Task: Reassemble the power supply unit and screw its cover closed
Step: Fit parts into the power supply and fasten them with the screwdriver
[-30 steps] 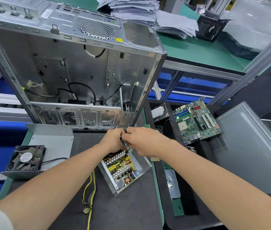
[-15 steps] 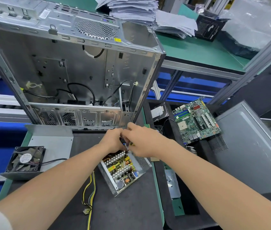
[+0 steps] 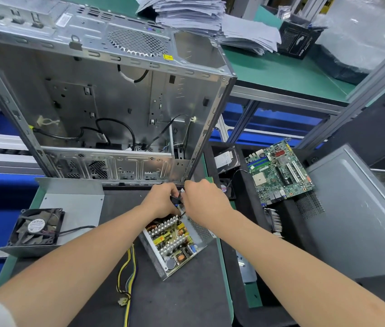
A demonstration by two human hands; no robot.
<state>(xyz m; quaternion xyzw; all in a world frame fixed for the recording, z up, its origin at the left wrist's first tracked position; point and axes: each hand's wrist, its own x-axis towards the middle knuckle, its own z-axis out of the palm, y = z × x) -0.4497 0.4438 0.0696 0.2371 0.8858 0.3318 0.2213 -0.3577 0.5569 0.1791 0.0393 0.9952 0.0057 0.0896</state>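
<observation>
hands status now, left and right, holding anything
Left hand: fingers curled, gripping a small black part at the open power supply unit.
Right hand: fingers curled at the same spot; its hold cannot be told.

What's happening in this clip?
A person works on an open power supply on the bench mat. Both hands meet at its far end: the left hand pinches a small black part, the right hand curls in beside it. The cover, with its fan, lies apart to the left, not yet fitted.
</observation>
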